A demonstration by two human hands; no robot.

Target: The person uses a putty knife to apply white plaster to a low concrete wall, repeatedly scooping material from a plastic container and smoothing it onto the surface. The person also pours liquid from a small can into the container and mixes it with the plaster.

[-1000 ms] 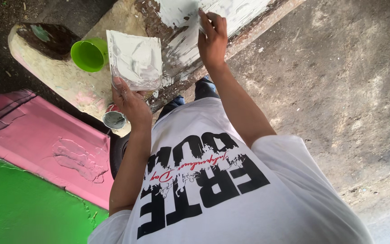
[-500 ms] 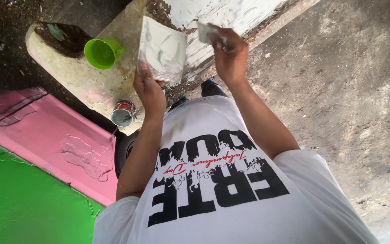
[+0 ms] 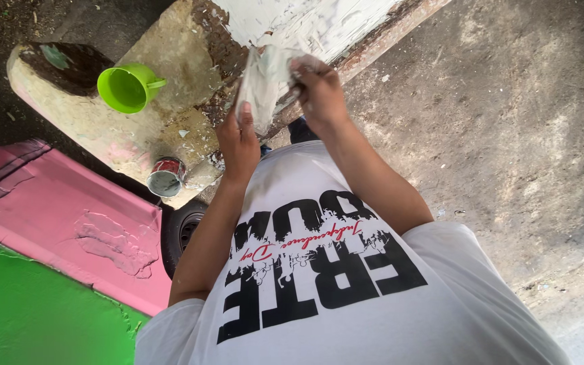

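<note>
The ground (image 3: 508,115) is the largest surface — rough grey concrete, pitted and speckled with small debris. At lower left lie two flat painted areas, a bright green floor (image 3: 35,318) and beside it a pink strip (image 3: 55,216) whose paint has dried in raised, wrinkled patches. Above these a slanting concrete block (image 3: 163,128) runs across, pale and stained, its coating chipped away in brown scabs; behind it a white wall (image 3: 305,23) shows peeling paint. The person wears a white shirt (image 3: 346,290) with bold black lettering and a thin red line of script across the chest. A dark tyre (image 3: 185,233) sits just under the block's lower end.

On the block lies a lime-green plastic cup (image 3: 128,88), tipped on its side with its mouth toward the camera. A small round can (image 3: 165,177) with a red label band stands at the block's lower edge, its open top greyish.

Both hands are raised in front of the wall, holding a thin, crumpled, paint-smeared white sheet (image 3: 265,84). The left hand (image 3: 238,145) closes its fingers on the lower edge, thumb pressed up against it. The right hand (image 3: 319,94) has its fingers curled tight over the upper part — whether it also grips a tool cannot be told.
</note>
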